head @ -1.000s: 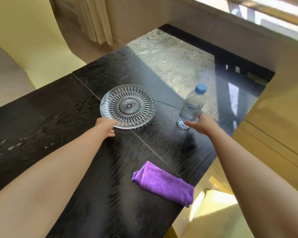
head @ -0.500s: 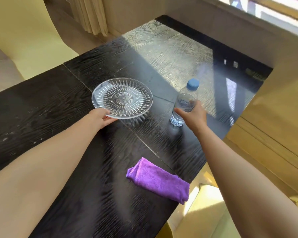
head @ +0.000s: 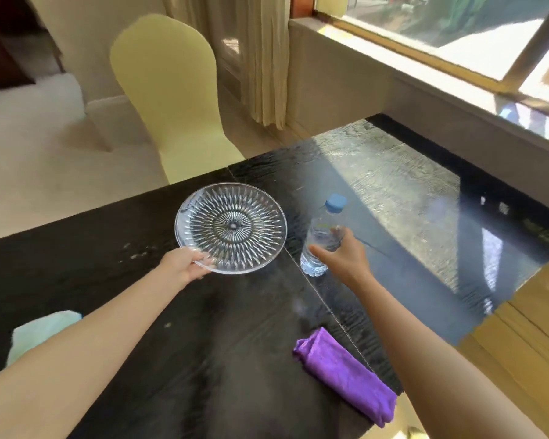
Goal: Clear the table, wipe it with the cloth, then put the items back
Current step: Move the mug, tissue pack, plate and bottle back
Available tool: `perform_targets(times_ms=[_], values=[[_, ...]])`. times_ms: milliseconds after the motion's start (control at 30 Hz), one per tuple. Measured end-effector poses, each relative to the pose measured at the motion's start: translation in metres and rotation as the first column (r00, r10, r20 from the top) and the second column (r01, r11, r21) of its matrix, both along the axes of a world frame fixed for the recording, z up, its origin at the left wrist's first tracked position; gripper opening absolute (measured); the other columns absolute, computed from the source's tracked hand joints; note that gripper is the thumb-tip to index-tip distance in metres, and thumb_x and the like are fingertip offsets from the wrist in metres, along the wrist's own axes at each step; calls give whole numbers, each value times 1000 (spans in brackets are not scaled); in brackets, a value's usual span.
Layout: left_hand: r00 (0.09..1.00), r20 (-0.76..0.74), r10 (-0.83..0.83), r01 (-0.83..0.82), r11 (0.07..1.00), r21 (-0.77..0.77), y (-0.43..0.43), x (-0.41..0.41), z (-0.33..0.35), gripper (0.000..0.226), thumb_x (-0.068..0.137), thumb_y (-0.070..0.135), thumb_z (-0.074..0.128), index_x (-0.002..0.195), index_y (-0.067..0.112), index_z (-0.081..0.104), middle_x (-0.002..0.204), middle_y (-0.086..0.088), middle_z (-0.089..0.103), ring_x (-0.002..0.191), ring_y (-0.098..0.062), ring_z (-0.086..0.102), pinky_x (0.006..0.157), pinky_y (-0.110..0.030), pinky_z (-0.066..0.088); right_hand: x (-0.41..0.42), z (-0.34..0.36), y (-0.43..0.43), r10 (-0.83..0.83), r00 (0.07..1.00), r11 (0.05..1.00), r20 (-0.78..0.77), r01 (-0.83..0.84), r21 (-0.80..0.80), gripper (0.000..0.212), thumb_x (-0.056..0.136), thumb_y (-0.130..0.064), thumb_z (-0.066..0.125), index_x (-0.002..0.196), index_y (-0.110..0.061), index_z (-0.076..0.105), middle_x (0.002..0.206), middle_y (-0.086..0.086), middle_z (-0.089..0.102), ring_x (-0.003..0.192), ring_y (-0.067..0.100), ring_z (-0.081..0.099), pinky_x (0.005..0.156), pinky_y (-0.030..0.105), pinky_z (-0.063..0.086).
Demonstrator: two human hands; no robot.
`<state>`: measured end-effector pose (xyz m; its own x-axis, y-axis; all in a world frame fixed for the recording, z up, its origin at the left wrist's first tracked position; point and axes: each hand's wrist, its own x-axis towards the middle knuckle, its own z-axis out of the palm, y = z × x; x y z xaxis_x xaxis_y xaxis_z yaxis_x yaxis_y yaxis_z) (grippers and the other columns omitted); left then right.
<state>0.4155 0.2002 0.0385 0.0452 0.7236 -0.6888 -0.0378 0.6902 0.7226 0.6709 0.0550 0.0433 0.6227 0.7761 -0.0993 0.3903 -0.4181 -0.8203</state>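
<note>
The left hand (head: 184,267) has its fingers (head: 203,259) closed on the near rim of the plate (head: 230,228), pinching the glass at about the plate's 7 o'clock, thumb side on top; the plate looks tilted and raised off the counter (head: 108,248), though how far it is clear of the wood I cannot tell. The right hand (head: 343,251) has its fingers (head: 338,231) wrapped round the middle of the bottle (head: 322,239), which stands upright with its blue cap at 12 o'clock above the hand; whether its base rests on the counter or hangs just above it is not plain. Plate and bottle sit near each other at the middle of the counter, the bottle at the plate's 3 o'clock. The cloth (head: 346,372) lies folded and untouched near the counter's edge, at about 5 o'clock from the bottle and well apart from both hands. By my reading the job is at its very start: clearing is under way, with both items gripped but neither set down anywhere off the counter. Pale smears show on the dark wood at the plate's 8 o'clock, so no wiping looks done. Left to do: carry both items away, move the cloth over the whole top, then return plate and bottle.
</note>
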Motion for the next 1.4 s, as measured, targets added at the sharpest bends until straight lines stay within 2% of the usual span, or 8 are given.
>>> perform_targets(times_ms=[167, 300, 500, 633, 900, 1000, 1100, 1400], values=[[993, -32, 114, -112, 992, 50, -10, -84, 36, 38, 95, -7, 36, 133, -9, 40, 132, -27, 49, 121, -41, 52, 101, -53, 43, -62, 39, 46, 210, 978, 975, -15, -208, 76, 58, 70, -37, 78, 116, -17, 49, 101, -5, 59, 87, 12, 59, 64, 18, 43], [982, -33, 188, -183, 977, 111, -28, -152, 62, 24, 96, -4, 38, 119, -8, 46, 104, -25, 57, 113, -44, 55, 92, -53, 45, -119, 61, 74, 340, 939, 935, -38, -334, 120, 54, 70, -37, 77, 112, -22, 48, 99, -7, 61, 89, 11, 60, 75, 27, 52], [953, -66, 294, -284, 950, 127, -68, -261, 85, 25, 92, -7, 47, 117, -5, 51, 111, -25, 61, 105, -40, 63, 86, -47, 51, -200, 76, 102, 525, 850, 848, -36, -519, 106, 56, 72, -34, 76, 117, -19, 48, 96, -9, 57, 84, 8, 56, 65, 18, 42], [910, -59, 410, -405, 911, 76, -100, -324, 83, 15, 91, -8, 47, 102, -2, 55, 96, -21, 64, 81, -32, 67, 67, -43, 54, -258, 79, 117, 611, 790, 790, -53, -604, 105, 58, 71, -33, 78, 118, -16, 50, 98, -4, 59, 86, 12, 59, 70, 22, 45], [822, -34, 568, -569, 823, -7, -177, -413, 63, 16, 92, -10, 44, 88, 1, 54, 89, -18, 62, 65, -30, 68, 90, -45, 49, -375, 67, 123, 755, 652, 656, -68, -752, 61, 56, 71, -32, 78, 117, -14, 50, 99, -3, 59, 86, 12, 57, 70, 22, 43], [796, -37, 604, -605, 796, -33, -209, -446, 51, 13, 90, -12, 47, 88, 0, 55, 88, -20, 63, 49, -26, 69, 69, -40, 59, -416, 55, 116, 791, 606, 610, -83, -792, 31, 55, 72, -33, 77, 116, -15, 50, 100, -3, 59, 85, 11, 57, 61, 16, 41], [790, -39, 612, -613, 787, -65, -238, -474, 41, 14, 89, -13, 49, 92, -1, 56, 91, -21, 64, 53, -27, 71, 47, -38, 59, -449, 40, 106, 805, 585, 586, -96, -810, -16, 53, 73, -33, 77, 114, -15, 49, 100, -4, 58, 84, 11, 56, 57, 13, 39], [803, -68, 592, -596, 794, -119, -299, -523, 9, 18, 90, -9, 49, 103, -1, 59, 98, -21, 68, 72, -30, 74, 52, -34, 60, -513, -3, 72, 832, 534, 532, -149, -845, -59, 40, 71, -35, 77, 101, -29, 51, 90, -12, 60, 82, 7, 58, 71, 22, 45]])
